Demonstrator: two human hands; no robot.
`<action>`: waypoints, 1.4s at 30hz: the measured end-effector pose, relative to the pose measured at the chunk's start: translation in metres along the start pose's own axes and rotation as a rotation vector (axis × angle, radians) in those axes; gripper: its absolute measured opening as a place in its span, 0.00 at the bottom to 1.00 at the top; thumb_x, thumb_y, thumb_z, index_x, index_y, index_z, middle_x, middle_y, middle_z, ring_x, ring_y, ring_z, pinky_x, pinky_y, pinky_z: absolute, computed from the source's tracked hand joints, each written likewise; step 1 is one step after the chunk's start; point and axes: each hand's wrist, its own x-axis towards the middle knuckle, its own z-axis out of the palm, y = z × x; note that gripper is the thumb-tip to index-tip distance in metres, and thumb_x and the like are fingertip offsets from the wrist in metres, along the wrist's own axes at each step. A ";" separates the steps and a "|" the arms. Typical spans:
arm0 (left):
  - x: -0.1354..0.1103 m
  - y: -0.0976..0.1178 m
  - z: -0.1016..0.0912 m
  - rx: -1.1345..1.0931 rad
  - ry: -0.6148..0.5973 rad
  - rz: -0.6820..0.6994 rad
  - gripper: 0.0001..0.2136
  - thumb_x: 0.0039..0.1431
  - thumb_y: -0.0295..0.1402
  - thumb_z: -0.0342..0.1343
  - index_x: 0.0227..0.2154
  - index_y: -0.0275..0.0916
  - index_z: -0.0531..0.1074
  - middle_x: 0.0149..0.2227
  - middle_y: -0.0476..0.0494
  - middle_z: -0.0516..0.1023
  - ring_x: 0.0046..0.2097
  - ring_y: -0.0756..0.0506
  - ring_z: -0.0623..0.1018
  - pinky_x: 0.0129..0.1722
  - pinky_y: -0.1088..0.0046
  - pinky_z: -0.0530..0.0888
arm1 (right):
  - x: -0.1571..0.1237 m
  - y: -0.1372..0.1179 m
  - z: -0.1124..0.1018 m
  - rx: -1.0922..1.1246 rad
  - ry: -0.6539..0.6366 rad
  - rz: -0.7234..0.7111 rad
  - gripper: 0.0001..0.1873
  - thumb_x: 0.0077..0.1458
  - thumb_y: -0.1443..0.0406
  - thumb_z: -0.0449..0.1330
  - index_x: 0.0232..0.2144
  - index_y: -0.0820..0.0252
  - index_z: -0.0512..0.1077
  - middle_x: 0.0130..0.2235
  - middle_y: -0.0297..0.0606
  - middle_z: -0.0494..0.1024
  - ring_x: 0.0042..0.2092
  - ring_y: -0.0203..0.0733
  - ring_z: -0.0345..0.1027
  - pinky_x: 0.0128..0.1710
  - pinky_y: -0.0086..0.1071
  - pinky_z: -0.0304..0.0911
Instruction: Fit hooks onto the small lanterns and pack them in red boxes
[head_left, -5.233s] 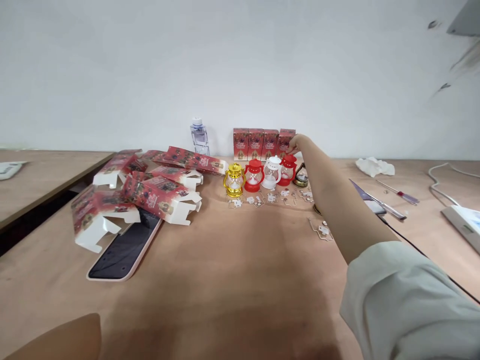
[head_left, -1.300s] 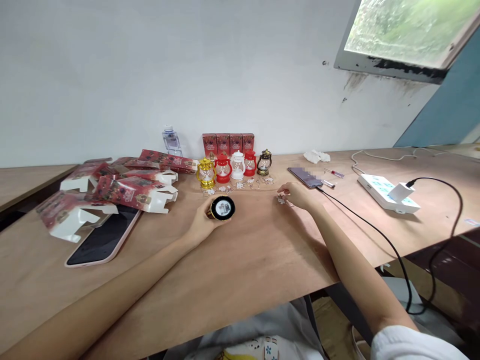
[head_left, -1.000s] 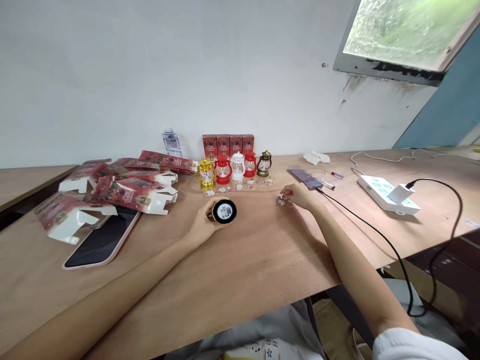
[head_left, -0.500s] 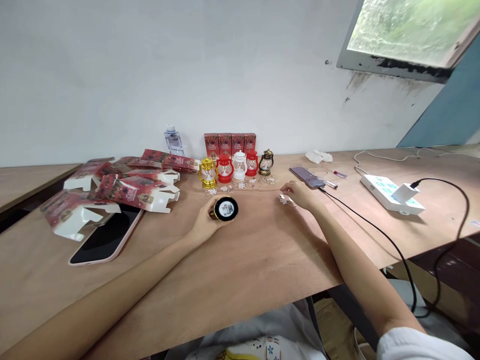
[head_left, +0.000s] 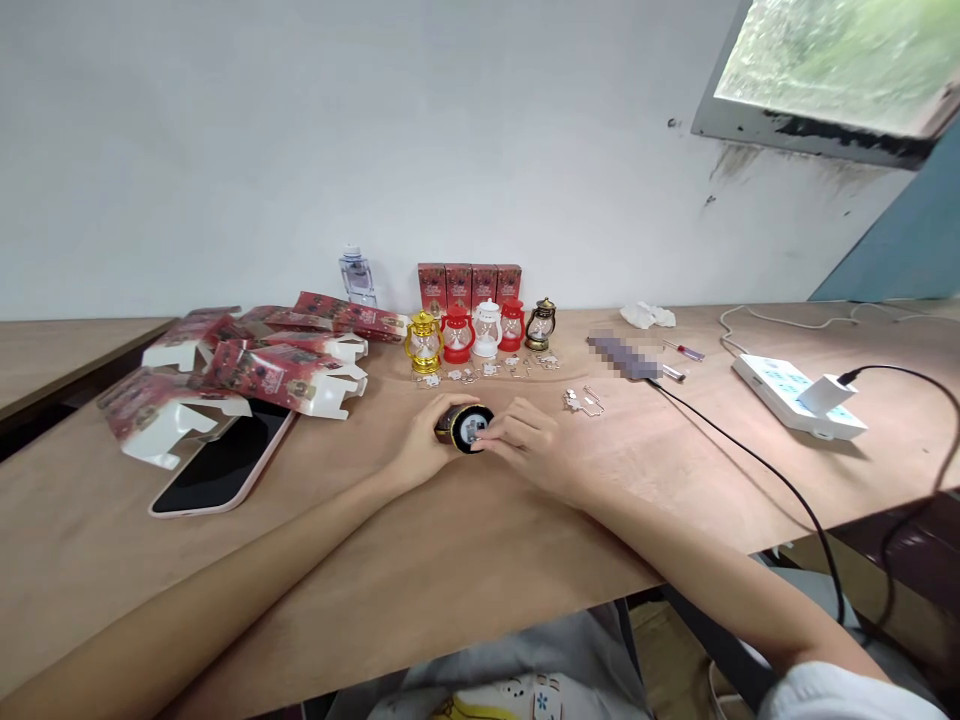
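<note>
A small dark lantern [head_left: 448,428] lies tilted in my left hand [head_left: 421,446], with its round black base and pale centre label turned toward me. My left fingers are wrapped round its side. At that base, the thumb and fingertips of my right hand [head_left: 531,446] are pinched together over the label; whatever is between them is too small to make out. To the right, thin metal wire pieces with a white tag [head_left: 574,402] lie on the table. Behind my hands stands a row of small lanterns: a gold one [head_left: 424,345], red ones [head_left: 457,338], a white one [head_left: 487,330] and a bronze one [head_left: 541,326].
Flattened red boxes [head_left: 262,375] overlap a phone [head_left: 217,470] at left. Several upright red boxes [head_left: 458,286] and a bottle [head_left: 357,275] stand by the wall. Rightward are a blurred phone [head_left: 626,358] on a black cable, screwdrivers [head_left: 688,353], tissue [head_left: 647,315] and a power strip [head_left: 787,390].
My right hand has moved left from beside the wire pieces to the lantern's base. The lantern stays in my left hand, tilted slightly differently. The view has shifted a little.
</note>
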 end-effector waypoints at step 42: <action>-0.001 0.000 -0.001 0.074 0.026 -0.007 0.19 0.45 0.31 0.62 0.43 0.39 0.69 0.45 0.41 0.75 0.47 0.42 0.74 0.48 0.64 0.70 | 0.006 0.073 -0.069 -0.663 -0.410 0.702 0.12 0.58 0.66 0.53 0.32 0.62 0.77 0.35 0.44 0.79 0.39 0.45 0.71 0.38 0.33 0.60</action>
